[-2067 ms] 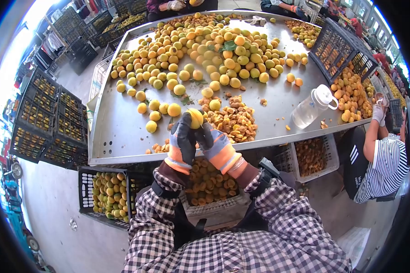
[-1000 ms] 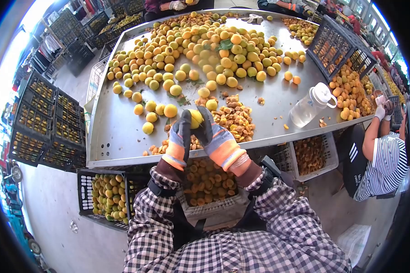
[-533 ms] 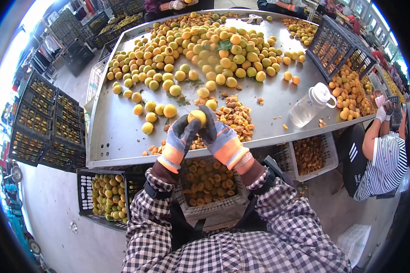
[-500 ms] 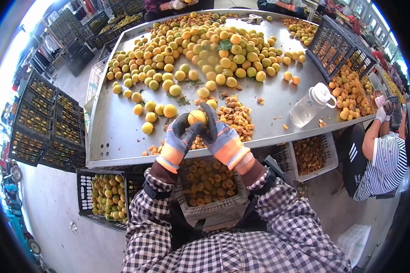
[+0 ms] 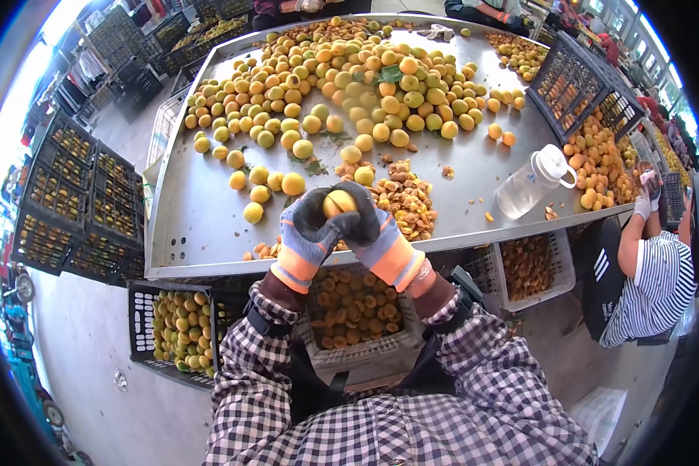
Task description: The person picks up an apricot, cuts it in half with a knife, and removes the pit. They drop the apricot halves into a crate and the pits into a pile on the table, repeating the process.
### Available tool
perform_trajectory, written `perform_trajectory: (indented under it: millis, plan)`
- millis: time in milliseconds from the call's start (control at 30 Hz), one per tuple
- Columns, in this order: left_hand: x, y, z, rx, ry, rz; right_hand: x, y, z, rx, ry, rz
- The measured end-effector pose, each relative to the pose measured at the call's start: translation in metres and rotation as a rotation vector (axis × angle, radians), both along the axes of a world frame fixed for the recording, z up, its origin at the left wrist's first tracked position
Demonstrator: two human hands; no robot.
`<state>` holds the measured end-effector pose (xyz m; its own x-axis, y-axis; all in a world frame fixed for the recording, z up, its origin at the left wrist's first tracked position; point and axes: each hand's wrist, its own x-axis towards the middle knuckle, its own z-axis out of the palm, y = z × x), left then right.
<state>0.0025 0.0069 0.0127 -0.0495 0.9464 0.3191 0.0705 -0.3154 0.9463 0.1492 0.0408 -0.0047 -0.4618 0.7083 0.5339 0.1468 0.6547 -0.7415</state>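
Both gloved hands close around one yellow apricot (image 5: 339, 203) above the near edge of the metal table. My left hand (image 5: 309, 227) grips its left side, and my right hand (image 5: 374, 231) wraps its right side, with the thumbs close together below. A dark line runs across the fruit's skin. Just beyond and to the right lies a heap of orange-brown pits and pieces (image 5: 404, 198). Whole apricots (image 5: 326, 78) are piled over the far part of the table. Below my hands, a crate (image 5: 342, 356) holds split apricot halves (image 5: 356, 307).
A clear bottle (image 5: 532, 182) stands on the table's right side. A black crate (image 5: 575, 85) leans at the right above more apricots. Under the table sit a white crate of pits (image 5: 563, 272) and a black crate of apricots (image 5: 144, 318). A striped-shirt co-worker (image 5: 660, 268) sits at right.
The apricot has turned slightly between my hands, and the dark line across it shows more plainly. My fingers have closed in around it. The camera view has shifted a little.
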Motion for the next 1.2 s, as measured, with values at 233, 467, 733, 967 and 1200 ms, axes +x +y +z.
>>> perform_trajectory:
  millis: [233,467,733,967,1200]
  plan:
    - [-0.002,-0.007,-0.003,-0.217,-0.238,-0.066,0.011,0.006,0.009,-0.597,0.418,0.209]
    - [-0.006,0.003,-0.003,-0.279,-0.481,-0.085,0.034,0.012,0.022,-0.916,0.557,0.274]
    - [-0.017,0.007,-0.002,-0.287,-0.370,-0.086,0.059,0.013,0.042,-0.779,-0.178,0.367]
    - [0.005,0.014,-0.027,-0.154,-0.050,-0.117,0.015,0.024,-0.005,-0.228,0.019,-0.047]
    - [-0.008,0.030,-0.051,-0.090,0.066,0.106,0.005,0.017,-0.002,0.201,-0.317,-0.213]
